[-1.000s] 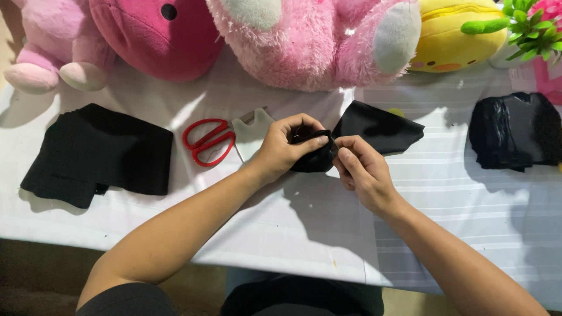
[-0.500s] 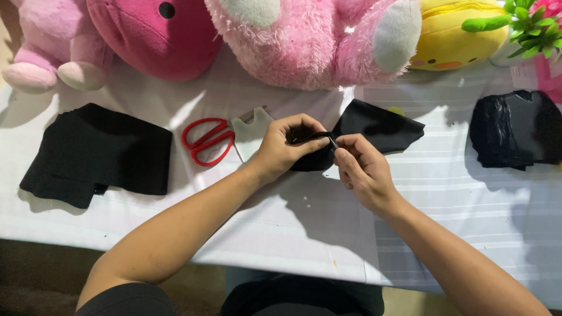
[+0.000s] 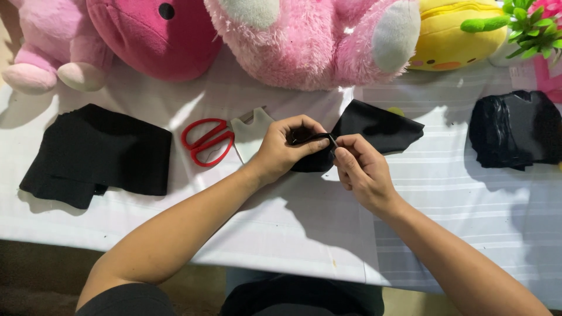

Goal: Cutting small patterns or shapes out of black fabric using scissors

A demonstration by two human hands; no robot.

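A small piece of black fabric (image 3: 374, 126) lies in the middle of the white tablecloth (image 3: 293, 222). My left hand (image 3: 285, 146) grips its near edge, fingers curled over the folded cloth. My right hand (image 3: 360, 169) pinches the same edge between thumb and forefinger, right beside the left fingertips. A thin dark strip of the fabric stretches between the two hands. Whether a needle or pin is held, I cannot tell. Red-handled scissors (image 3: 208, 140) lie just left of my left hand, blades pointing toward it.
A larger folded black cloth (image 3: 96, 153) lies at the left. A black crumpled bundle (image 3: 515, 129) sits at the right. Pink plush toys (image 3: 304, 35), a yellow plush (image 3: 451, 38) and a green plant (image 3: 535, 26) line the far edge.
Both hands stay on the fabric edge; the fingers shift only slightly as they work the cloth. Nothing else on the table has moved.
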